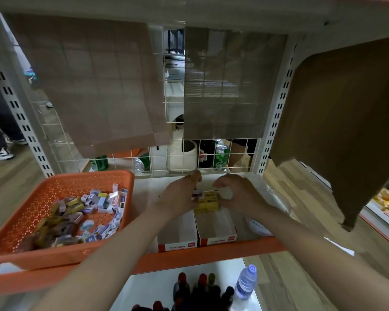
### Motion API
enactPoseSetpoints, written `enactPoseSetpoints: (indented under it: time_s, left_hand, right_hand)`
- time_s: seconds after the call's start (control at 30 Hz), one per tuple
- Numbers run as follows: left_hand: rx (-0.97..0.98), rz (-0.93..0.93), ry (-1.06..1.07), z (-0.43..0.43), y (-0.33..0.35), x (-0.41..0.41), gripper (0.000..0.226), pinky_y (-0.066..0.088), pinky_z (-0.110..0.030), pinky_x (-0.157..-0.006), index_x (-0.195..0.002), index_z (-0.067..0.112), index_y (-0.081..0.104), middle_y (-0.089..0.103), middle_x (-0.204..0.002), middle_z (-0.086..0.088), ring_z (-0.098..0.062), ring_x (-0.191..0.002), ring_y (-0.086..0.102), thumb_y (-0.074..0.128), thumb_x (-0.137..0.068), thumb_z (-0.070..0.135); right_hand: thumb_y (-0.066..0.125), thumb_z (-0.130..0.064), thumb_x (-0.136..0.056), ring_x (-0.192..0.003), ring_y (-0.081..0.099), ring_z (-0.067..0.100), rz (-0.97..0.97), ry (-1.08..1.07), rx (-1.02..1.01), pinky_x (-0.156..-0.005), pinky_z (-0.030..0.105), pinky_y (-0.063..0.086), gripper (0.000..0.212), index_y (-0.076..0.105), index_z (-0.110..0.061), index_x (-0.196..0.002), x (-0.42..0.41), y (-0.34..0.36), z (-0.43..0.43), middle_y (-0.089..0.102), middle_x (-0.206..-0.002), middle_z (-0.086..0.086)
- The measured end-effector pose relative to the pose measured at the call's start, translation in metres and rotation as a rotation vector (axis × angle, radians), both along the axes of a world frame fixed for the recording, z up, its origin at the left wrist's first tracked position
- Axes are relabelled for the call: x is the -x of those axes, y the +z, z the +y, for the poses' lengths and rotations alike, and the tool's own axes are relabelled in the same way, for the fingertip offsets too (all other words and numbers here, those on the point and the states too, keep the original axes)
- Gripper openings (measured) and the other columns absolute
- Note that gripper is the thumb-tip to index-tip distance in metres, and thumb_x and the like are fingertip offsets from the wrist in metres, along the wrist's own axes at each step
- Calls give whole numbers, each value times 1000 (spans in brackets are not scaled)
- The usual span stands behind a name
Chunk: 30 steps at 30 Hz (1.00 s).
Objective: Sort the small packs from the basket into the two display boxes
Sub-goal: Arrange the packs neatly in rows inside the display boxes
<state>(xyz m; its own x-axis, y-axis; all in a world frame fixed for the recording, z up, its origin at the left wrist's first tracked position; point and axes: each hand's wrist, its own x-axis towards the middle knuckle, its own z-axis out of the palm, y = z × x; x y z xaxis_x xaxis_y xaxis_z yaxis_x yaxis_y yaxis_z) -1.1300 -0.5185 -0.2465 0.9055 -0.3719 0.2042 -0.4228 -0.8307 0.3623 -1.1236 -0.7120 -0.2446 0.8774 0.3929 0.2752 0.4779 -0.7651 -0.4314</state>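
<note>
**Both hands at the far end of the boxes, one pack pinched in the left**

The left hand (181, 191) pinches a small brown-faced pack (197, 193), with thumb and fingertips curled round it. Just to the right of that pinch, nearly touching it, a stack of yellow packs (208, 202) sits at the far end of the right display box (218, 240). The left display box (177, 245) lies directly beneath the left wrist, and the part of its floor that shows is bare.

The right hand (236, 191) is curled on the other side of the yellow stack, fingers bent toward it. Something pale shows under those fingers, but I cannot tell whether the hand grips a pack or only steadies the stack.

The orange basket (43, 194) stands well off to the left of both hands. The unsorted packs (88, 209) are heaped toward the basket side nearest the boxes.

These packs look like little card cartons, so they are probably very light and stiff enough to keep their shape. The card is likely thin enough to dent under a hard squeeze, and a printed face may be slick. The safest hold is therefore a light pinch across the two narrow sides, which leaves the broad face free to seat flat.

The stack beside the grip appears loose, and a sideways nudge could tip it. Lowering the pack in from above seems wiser than sliding it across.
</note>
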Motion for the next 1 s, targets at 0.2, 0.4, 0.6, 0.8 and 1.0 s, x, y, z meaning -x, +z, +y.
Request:
enactPoseSetpoints:
  time_s: [0.2,0.4,0.6,0.8,1.0]
  left_hand:
    - [18,7,-11,-2,3,2,58,47,-27,-69,-127,12,32,57,-97,-2,-23,-87,62,66,-80,17]
    - [-22,-12,-15,3,0,3,53,48,-31,-71,-124,13,36,61,-103,-6,-24,-89,61,65,-80,19]
    - [-221,-94,27,13,1,6,35,48,-30,-85,-119,18,49,55,-120,1,-18,-108,54,58,-87,30]
    - [-298,-117,35,14,-9,2,26,44,-27,-85,-115,19,55,55,-119,2,-17,-109,53,50,-92,31]
    - [-349,-71,22,11,-23,-2,28,46,-29,-88,-116,19,57,56,-119,2,-17,-109,54,47,-92,32]
  right_hand:
    - [74,-14,-75,-99,60,21,-9,70,-13,-85,38,46,30,69,-13,-104,1,-3,39,67,-104,4]
    - [71,-15,-78,-97,60,21,-22,45,10,-84,35,46,23,69,-14,-101,-2,-10,43,68,-101,4]
    - [70,-13,-78,-91,58,19,-61,-18,41,-78,34,45,17,66,-12,-95,-8,-5,12,65,-96,3]
    - [69,-6,-74,-93,58,24,-85,-219,76,-76,33,44,20,67,-12,-93,-6,-11,-57,65,-96,4]
    - [69,-12,-76,-93,60,23,-13,-412,118,-77,34,47,17,67,-18,-91,0,-17,-105,66,-93,0]
